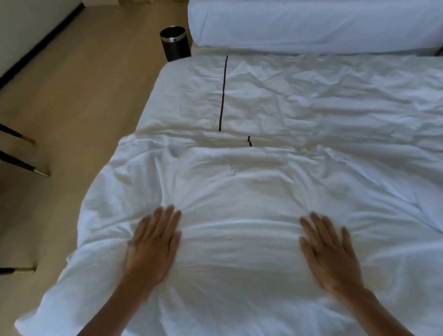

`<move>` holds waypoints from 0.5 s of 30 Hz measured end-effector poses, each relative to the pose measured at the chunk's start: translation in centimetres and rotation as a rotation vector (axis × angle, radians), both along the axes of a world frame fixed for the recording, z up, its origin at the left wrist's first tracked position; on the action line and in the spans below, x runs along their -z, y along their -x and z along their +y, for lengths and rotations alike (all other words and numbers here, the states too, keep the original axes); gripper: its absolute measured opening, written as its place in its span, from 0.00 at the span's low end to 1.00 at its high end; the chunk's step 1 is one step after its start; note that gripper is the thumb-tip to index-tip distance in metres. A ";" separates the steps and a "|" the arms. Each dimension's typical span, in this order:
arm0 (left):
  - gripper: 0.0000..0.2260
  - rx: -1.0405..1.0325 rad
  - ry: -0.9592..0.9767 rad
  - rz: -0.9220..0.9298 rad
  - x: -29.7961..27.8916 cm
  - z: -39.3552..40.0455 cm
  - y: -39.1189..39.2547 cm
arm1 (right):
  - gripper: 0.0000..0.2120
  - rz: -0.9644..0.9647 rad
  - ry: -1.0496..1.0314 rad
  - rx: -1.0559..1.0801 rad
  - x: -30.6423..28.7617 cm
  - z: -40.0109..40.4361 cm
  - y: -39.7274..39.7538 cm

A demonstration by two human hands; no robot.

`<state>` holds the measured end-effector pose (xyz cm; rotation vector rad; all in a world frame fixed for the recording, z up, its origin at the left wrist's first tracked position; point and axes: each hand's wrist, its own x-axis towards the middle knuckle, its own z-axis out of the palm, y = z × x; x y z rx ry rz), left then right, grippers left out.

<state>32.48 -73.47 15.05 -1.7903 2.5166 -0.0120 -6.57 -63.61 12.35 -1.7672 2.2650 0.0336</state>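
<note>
A wrinkled white duvet (241,187) covers the near part of the bed, folded over a second white layer with a thin dark stripe (222,97). My left hand (153,248) lies flat on the duvet at the lower left, fingers straight and pointing away from me. My right hand (329,252) lies flat on the duvet at the lower right, fingers spread and straight. Both hands look slightly blurred. Fabric bunches in small folds just beyond the left fingertips.
A second bed with white bedding (310,16) stands beyond the far edge. A black cylindrical bin (175,43) sits on the wooden floor (70,97) between the beds. Dark chair legs (17,162) stand at the left edge.
</note>
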 end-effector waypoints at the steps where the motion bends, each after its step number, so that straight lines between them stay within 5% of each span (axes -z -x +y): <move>1: 0.25 -0.002 -0.018 -0.014 0.5 1.2 -2.0 | 0.31 0.002 -0.059 0.044 0.7 2.1 1.2; 5: 0.26 -0.010 -0.083 -0.062 -0.6 2.2 -4.1 | 0.34 -0.036 -0.155 0.070 -0.6 6.2 5.5; 7: 0.23 -0.127 -0.109 0.101 -3.2 4.2 -2.2 | 0.34 -0.260 -0.115 0.179 -3.1 7.7 5.2; 10: 0.14 -0.548 -0.212 0.418 -8.5 11.7 1.2 | 0.15 -0.681 0.062 0.529 -8.2 12.4 1.5; 13: 0.23 -1.108 -0.314 0.668 -9.9 20.8 1.4 | 0.23 -1.022 -0.078 1.063 -11.2 18.3 -1.2; 15: 0.32 -1.538 -0.434 1.131 -8.9 24.3 0.9 | 0.26 -1.242 -0.228 1.319 -11.3 21.9 -1.4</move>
